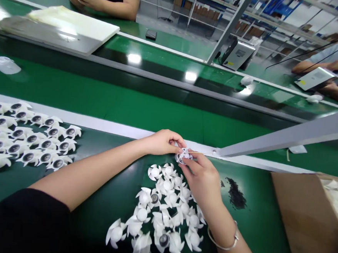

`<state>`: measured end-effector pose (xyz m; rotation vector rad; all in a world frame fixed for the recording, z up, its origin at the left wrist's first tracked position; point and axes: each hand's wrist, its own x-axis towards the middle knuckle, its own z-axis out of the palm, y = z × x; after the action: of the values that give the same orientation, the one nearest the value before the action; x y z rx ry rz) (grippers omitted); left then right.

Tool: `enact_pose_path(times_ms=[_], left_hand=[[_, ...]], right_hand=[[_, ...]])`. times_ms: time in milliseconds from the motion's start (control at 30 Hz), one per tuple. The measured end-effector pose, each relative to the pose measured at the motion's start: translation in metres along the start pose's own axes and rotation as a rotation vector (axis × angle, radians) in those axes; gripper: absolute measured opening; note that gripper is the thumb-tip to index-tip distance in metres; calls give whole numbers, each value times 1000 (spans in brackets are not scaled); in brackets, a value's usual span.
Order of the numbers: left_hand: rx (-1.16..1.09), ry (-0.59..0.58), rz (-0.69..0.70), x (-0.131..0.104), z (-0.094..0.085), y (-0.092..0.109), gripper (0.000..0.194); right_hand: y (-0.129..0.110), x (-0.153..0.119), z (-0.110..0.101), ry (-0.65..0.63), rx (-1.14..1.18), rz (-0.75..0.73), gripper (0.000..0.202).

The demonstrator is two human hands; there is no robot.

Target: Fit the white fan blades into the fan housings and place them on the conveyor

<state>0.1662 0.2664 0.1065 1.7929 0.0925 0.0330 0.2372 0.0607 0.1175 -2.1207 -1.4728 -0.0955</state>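
Between both hands is a small white round spoked part [183, 157], held above the green table near its back rail. My left hand [168, 142] grips its left edge with thumb and fingers bent. On the other side, my right hand [202, 174] pinches the part, and a thin yellowish strand shows by its fingers. Just below the hands lies a loose heap of white fan impellers [167, 186], most with their domed hubs up and a few showing dark round centres. Fine details of the held part are partly covered by fingers.
Rows of white impellers [32, 136] with dark centres cover the left of the table. Black crumbs [236, 193] lie right of my right hand, beside a cardboard box [296, 216]. A slanted metal post [286, 136] rises there. Across the green belt [147, 105], two other people work.
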Motion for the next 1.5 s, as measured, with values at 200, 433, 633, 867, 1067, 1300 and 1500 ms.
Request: enact_pose_path(times_ms=[200, 433, 633, 867, 1067, 1300, 1500], left_hand=[[44, 27, -10, 2, 5, 1, 21], [113, 131, 53, -6, 5, -8, 28], [270, -140, 322, -19, -7, -2, 33], [450, -322, 488, -19, -6, 3, 12], [275, -342, 470, -18, 1, 6, 2], [221, -41, 470, -15, 8, -1, 6], [369, 51, 750, -13, 11, -2, 7]], right_hand=[[6, -1, 6, 52, 194, 50, 11], [20, 4, 7, 28, 203, -12, 9], [50, 18, -22, 106, 47, 137, 40], [67, -59, -69, 79, -93, 321, 19], [50, -111, -55, 25, -128, 344, 19], [48, -100, -48, -87, -272, 314, 22], [39, -85, -44, -183, -444, 325, 19]])
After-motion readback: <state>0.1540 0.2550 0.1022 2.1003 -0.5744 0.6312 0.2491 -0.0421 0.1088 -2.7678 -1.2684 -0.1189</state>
